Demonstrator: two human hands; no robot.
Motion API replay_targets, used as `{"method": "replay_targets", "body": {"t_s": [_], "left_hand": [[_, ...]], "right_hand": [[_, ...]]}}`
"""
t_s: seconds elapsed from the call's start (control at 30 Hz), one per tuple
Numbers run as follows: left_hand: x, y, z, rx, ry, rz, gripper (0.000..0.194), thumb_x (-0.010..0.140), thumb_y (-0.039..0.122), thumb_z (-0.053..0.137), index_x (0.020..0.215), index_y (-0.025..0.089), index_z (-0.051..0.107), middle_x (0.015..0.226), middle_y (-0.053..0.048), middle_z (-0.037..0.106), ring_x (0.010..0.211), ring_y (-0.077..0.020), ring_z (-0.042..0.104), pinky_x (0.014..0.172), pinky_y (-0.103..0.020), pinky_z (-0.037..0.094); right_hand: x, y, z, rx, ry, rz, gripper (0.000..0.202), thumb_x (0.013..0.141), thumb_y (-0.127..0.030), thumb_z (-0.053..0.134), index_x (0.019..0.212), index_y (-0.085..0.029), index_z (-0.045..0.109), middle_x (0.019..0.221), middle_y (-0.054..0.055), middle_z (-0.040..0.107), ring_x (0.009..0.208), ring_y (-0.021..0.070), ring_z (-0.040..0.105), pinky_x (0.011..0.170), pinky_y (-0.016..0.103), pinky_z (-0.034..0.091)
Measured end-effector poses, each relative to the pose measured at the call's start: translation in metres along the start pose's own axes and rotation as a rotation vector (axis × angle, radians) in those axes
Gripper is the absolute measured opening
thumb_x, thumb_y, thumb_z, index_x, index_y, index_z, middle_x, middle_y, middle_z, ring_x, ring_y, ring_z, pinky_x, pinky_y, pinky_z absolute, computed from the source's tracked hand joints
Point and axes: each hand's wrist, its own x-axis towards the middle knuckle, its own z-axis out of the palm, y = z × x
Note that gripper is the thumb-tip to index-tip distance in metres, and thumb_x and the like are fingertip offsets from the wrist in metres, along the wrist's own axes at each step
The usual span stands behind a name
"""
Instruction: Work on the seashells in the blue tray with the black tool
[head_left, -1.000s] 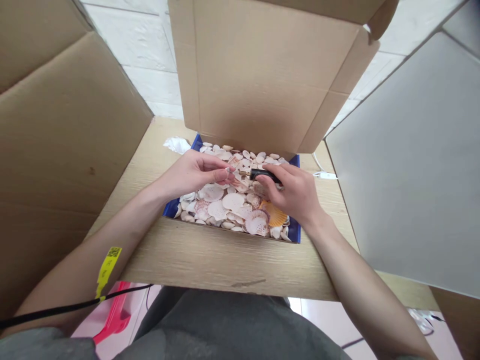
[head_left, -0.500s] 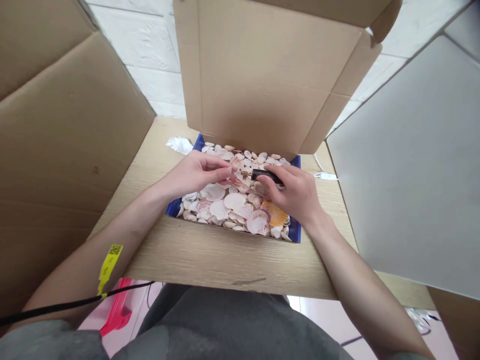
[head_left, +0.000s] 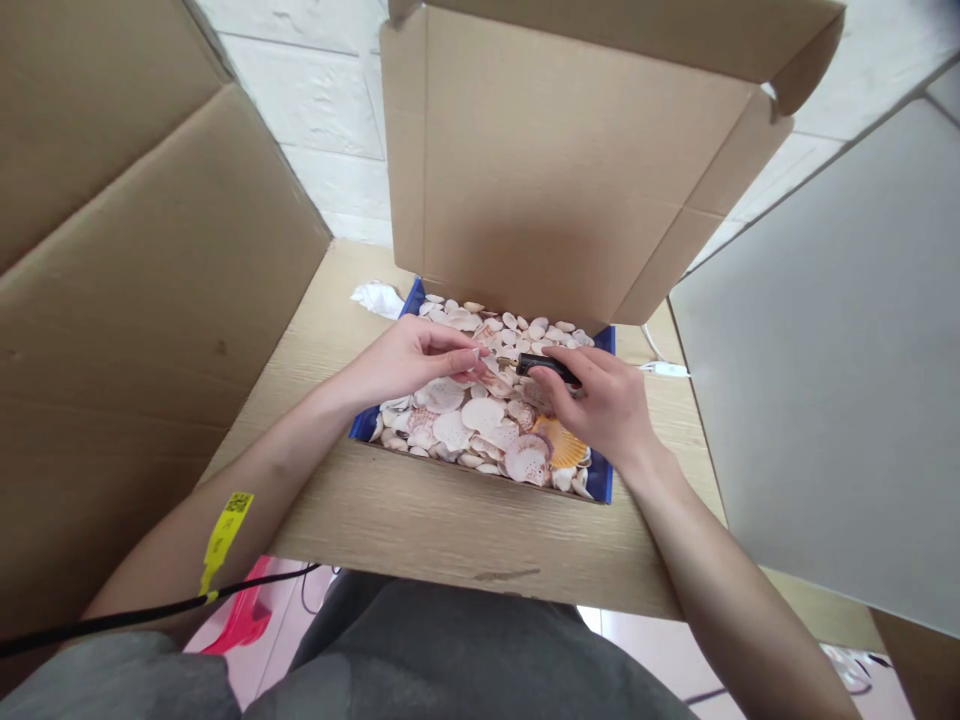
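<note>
My left hand [head_left: 422, 357] is closed in a pinch over the shells, its fingertips around a small pale piece that looks like a shell, mostly hidden by the fingers. In my right hand [head_left: 602, 392] is a slim black mini drill [head_left: 541, 367] with a brass-coloured chuck, which points left at the pinched fingertips. Below both hands lies a shallow blue-sided cardboard box [head_left: 602, 478] full of shells. Among them are white scallop shells [head_left: 483, 413], a purplish one with small holes [head_left: 528, 460], and an orange scallop shell [head_left: 561, 442] just under my right hand.
The box's cardboard lid [head_left: 570, 170] stands upright behind it. Tall cardboard [head_left: 150, 290] walls the left side, and a grey-white panel [head_left: 832, 350] the right. Crumpled white paper [head_left: 377, 298] and a white cable connector [head_left: 666, 369] lie on the wooden table [head_left: 450, 530].
The camera view has shifted, so the whole scene sits a little further right and lower. Both hands keep nearly the same pose, with the drill still pointing at the left fingertips.
</note>
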Motion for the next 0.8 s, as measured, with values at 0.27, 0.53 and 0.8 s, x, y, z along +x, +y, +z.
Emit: {"method": "replay_targets", "body": {"t_s": [0.27, 0.53, 0.8], "left_hand": [[0.0006, -0.0006, -0.0018, -0.012, -0.001, -0.003, 0.025, 0.085, 0.038, 0.067, 0.094, 0.017, 0.076, 0.094, -0.006, 0.077, 0.085, -0.0163, 0.072, 0.076, -0.024, 0.056], [0.0002, -0.001, -0.0026, -0.015, -0.005, -0.008, 0.026, 0.086, 0.039, 0.066, 0.096, 0.017, 0.075, 0.095, -0.006, 0.077, 0.086, -0.0166, 0.072, 0.076, -0.025, 0.056], [0.0017, -0.0011, -0.0028, -0.033, 0.006, -0.004, 0.025, 0.086, 0.038, 0.067, 0.098, 0.018, 0.076, 0.093, -0.005, 0.077, 0.084, -0.0156, 0.072, 0.074, -0.023, 0.057]], "right_hand": [[0.0006, -0.0008, -0.0005, -0.002, -0.004, 0.012, 0.029, 0.09, -0.042, 0.058, 0.098, -0.017, 0.071, 0.078, 0.005, 0.073, 0.07, 0.0164, 0.068, 0.062, 0.027, 0.051], [0.0018, -0.0015, -0.001, 0.028, -0.025, 0.046, 0.031, 0.09, -0.043, 0.057, 0.099, -0.017, 0.071, 0.08, 0.005, 0.073, 0.07, 0.0154, 0.067, 0.063, 0.027, 0.051], [0.0017, -0.0011, -0.0001, 0.02, -0.021, 0.025, 0.033, 0.091, -0.044, 0.056, 0.1, -0.016, 0.07, 0.079, 0.006, 0.073, 0.07, 0.0154, 0.065, 0.064, 0.028, 0.049]]}}
